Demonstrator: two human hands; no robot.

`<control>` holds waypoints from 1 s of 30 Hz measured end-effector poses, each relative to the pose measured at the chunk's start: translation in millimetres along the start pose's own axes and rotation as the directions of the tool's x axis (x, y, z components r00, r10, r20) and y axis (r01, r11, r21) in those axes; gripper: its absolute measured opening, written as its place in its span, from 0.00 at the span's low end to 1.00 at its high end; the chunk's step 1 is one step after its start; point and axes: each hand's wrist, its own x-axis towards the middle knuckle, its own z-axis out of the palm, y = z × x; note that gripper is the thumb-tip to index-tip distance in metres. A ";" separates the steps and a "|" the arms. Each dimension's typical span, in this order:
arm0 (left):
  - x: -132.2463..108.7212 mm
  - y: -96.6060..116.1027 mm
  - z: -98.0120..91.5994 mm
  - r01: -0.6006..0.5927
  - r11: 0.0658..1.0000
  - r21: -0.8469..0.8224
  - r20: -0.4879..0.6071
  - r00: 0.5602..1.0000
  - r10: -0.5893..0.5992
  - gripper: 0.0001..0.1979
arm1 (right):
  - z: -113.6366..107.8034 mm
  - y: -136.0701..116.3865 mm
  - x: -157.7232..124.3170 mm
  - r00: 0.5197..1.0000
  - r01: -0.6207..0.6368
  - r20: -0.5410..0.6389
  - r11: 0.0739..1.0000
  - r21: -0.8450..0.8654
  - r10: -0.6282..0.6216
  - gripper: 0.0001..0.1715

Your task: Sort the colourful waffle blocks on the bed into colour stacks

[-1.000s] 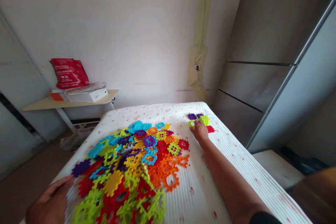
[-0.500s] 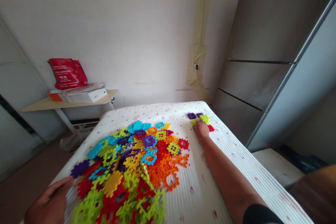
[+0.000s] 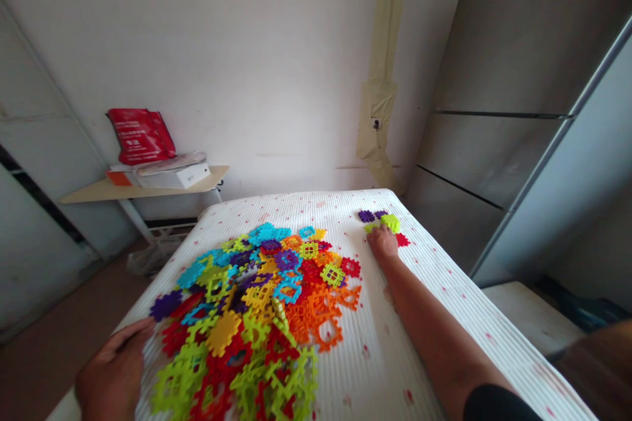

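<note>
Touching lime-green notched tile (image 3: 390, 222): right hand (image 3: 382, 242).

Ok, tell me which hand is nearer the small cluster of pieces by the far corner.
Right. The right hand is stretched out to the small cluster and touches it. The left hand rests at the near left edge of the big pile, well away.

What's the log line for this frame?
right hand: on small cluster, far corner | left hand: open, touching big pile | surface: white mattress
</note>
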 end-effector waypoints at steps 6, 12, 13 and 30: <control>-3.3 5.9 -3.6 0.110 0.977 -0.184 0.122 0.989 -0.088 0.13 | -4.1 0.3 -9.1 0.989 0.075 -0.129 0.996 0.050 -0.068 0.15; -4.5 1.2 -3.3 0.040 0.976 -0.214 0.150 0.989 -0.008 0.14 | 0.6 -3.0 -13.0 0.929 0.312 -0.250 0.940 0.136 -0.272 0.17; -5.2 1.7 -3.2 0.031 0.975 -0.218 0.147 0.989 0.001 0.15 | 1.7 -3.8 -13.5 0.922 0.332 -0.256 0.933 0.138 -0.290 0.17; -79.7 108.0 -12.5 -0.758 0.652 0.026 0.545 0.557 0.627 0.12 | 5.0 -10.7 -17.1 0.911 0.402 -0.150 0.908 0.122 -0.383 0.16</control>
